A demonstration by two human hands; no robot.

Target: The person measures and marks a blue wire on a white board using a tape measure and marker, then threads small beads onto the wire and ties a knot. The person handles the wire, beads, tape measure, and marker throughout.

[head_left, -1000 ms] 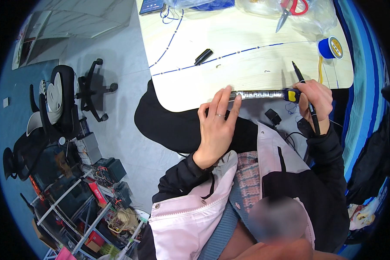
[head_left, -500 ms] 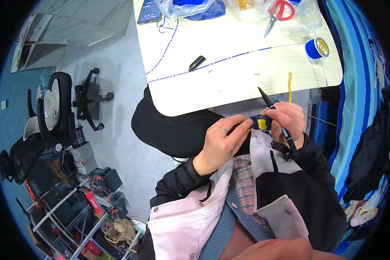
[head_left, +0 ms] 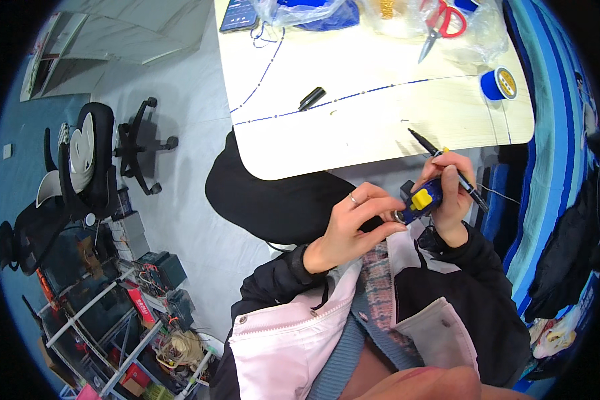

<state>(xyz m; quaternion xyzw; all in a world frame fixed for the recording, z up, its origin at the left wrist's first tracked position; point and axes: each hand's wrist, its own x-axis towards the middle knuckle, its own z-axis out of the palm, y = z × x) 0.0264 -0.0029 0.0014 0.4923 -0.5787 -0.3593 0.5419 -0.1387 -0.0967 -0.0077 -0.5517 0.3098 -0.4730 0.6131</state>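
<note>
In front of my chest, just off the table's front edge, my right hand (head_left: pixel 455 200) grips a blue tape measure (head_left: pixel 421 202) with a yellow button. A black marker pen (head_left: pixel 425 141) is held in the same hand, uncapped, its tip pointing up and left. My left hand (head_left: pixel 353 223) pinches the near left end of the tape measure with thumb and fingers; a ring is on one finger. On the table lies the black pen cap (head_left: pixel 311 99), beside a line of blue string with pale beads (head_left: pixel 277 116).
A blue spool of cord (head_left: pixel 499 85) stands at the table's right side. Red-handled scissors (head_left: pixel 431 47), plastic bags (head_left: pixel 407 25) and a phone (head_left: pixel 239 17) lie toward the back. An office chair (head_left: pixel 95 160) and a cluttered metal rack (head_left: pixel 97 313) are at left.
The tape measure has turned and come slightly nearer and right in my hands. A yellow strip sticking out beyond my right hand is mostly gone from sight. My head view has shifted slightly.
</note>
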